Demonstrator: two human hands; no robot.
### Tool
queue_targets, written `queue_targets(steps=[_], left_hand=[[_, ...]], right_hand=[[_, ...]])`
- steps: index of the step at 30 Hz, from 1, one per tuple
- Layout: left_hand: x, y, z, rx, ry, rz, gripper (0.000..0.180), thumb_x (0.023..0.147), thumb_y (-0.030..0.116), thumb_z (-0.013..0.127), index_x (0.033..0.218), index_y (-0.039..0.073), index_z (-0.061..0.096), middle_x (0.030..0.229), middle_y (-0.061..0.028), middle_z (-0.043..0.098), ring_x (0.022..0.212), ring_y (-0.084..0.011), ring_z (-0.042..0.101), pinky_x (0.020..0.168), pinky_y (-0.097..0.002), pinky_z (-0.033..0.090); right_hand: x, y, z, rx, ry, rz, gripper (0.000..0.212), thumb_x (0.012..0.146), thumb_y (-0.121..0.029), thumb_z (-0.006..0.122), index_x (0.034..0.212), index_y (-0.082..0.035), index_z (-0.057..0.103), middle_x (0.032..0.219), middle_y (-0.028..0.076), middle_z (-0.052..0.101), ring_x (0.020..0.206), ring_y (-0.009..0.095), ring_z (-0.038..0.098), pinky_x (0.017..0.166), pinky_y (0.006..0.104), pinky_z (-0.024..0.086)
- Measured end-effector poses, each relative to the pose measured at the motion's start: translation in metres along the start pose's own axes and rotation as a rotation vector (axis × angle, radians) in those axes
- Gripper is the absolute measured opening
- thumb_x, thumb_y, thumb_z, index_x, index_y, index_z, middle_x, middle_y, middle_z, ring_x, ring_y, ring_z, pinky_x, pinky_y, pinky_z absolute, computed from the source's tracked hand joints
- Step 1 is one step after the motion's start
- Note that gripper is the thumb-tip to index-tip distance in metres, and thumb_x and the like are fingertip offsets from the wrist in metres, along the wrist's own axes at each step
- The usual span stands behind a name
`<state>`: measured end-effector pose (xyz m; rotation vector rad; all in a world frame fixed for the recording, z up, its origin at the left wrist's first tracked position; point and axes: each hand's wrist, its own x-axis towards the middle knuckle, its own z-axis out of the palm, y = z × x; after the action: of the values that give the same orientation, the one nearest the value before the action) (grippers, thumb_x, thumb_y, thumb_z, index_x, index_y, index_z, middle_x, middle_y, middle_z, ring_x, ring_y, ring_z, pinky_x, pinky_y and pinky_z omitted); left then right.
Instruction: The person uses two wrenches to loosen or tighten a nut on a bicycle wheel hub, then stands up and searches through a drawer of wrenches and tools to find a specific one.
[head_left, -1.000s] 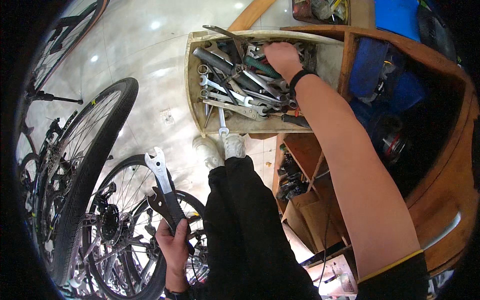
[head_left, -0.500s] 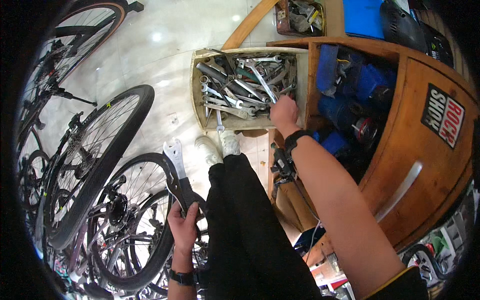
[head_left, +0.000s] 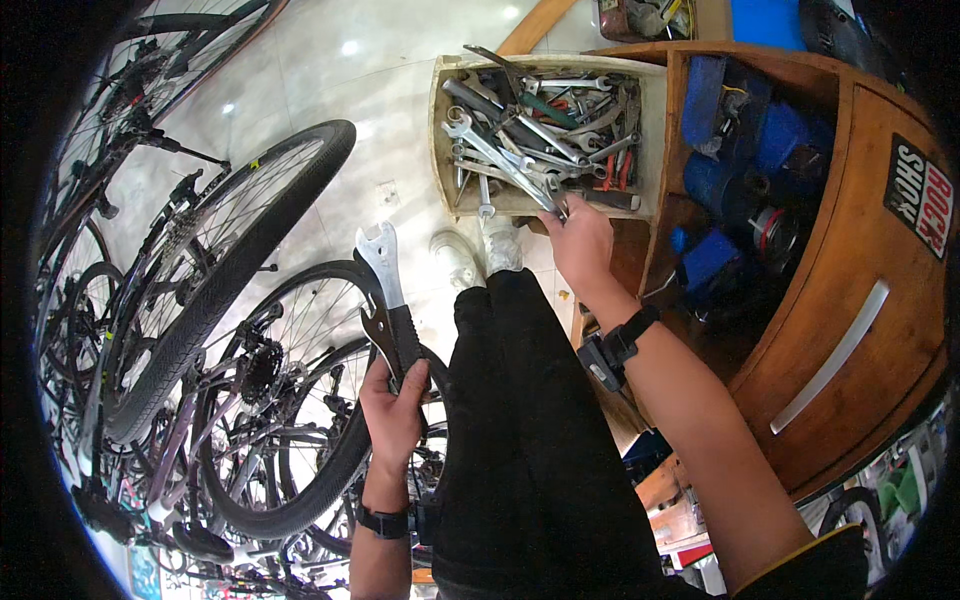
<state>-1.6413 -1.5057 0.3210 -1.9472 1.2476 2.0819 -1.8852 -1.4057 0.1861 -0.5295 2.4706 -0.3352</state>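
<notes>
My left hand (head_left: 394, 412) is closed round a flat silver open-ended wrench with a black handle (head_left: 385, 265), and a second, darker flat wrench (head_left: 380, 330) lies against it in the same grip. At the near edge of a pale drawer (head_left: 447, 190), the fingers of my right hand (head_left: 583, 243) are closed on the end of a long silver wrench (head_left: 507, 168). Its shaft slants up and left across the tools, open jaw at the far end. Loose wrenches, a green-handled tool (head_left: 550, 111) and red-handled pliers (head_left: 622, 170) fill the drawer.
Several bicycles (head_left: 235, 290) crowd the left side, close to my left hand. A wooden cabinet (head_left: 850, 330) with blue bins (head_left: 715, 262) stands on the right. My shoes (head_left: 458, 258) are just below the drawer. A box of parts (head_left: 645, 18) sits beyond it.
My right hand has drawn back from inside the drawer to its near edge, bringing the long wrench with it, now slanting farther left. The left hand keeps its hold; the whole view has shifted.
</notes>
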Motion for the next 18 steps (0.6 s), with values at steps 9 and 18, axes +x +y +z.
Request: queue_targets(steps=[9, 18], left_hand=[[-0.001, -0.003, 0.001, -0.052, -0.02, -0.007, 0.007, 0.091, 0.008, 0.061, 0.093, 0.001, 0.059, 0.072, 0.002, 0.057, 0.057, -0.0038, 0.045, 0.051, -0.0196, 0.034], [0.0, 0.004, 0.002, -0.023, -0.01, -0.039, 0.008, 0.09, 0.009, 0.063, 0.091, 0.002, 0.06, 0.071, 0.0018, 0.058, 0.056, -0.0039, 0.047, 0.05, -0.0202, 0.036]], right_hand=[[-0.007, -0.018, -0.014, 0.141, 0.013, -0.076, 0.022, 0.075, -0.02, 0.074, 0.08, -0.001, 0.063, 0.068, 0.02, 0.061, 0.064, 0.038, 0.059, 0.058, 0.0418, 0.045], [-0.009, -0.038, -0.033, 0.123, 0.027, -0.104, 0.02, 0.076, -0.017, 0.074, 0.081, 0.0, 0.064, 0.064, 0.016, 0.06, 0.057, 0.031, 0.057, 0.056, 0.0371, 0.045]])
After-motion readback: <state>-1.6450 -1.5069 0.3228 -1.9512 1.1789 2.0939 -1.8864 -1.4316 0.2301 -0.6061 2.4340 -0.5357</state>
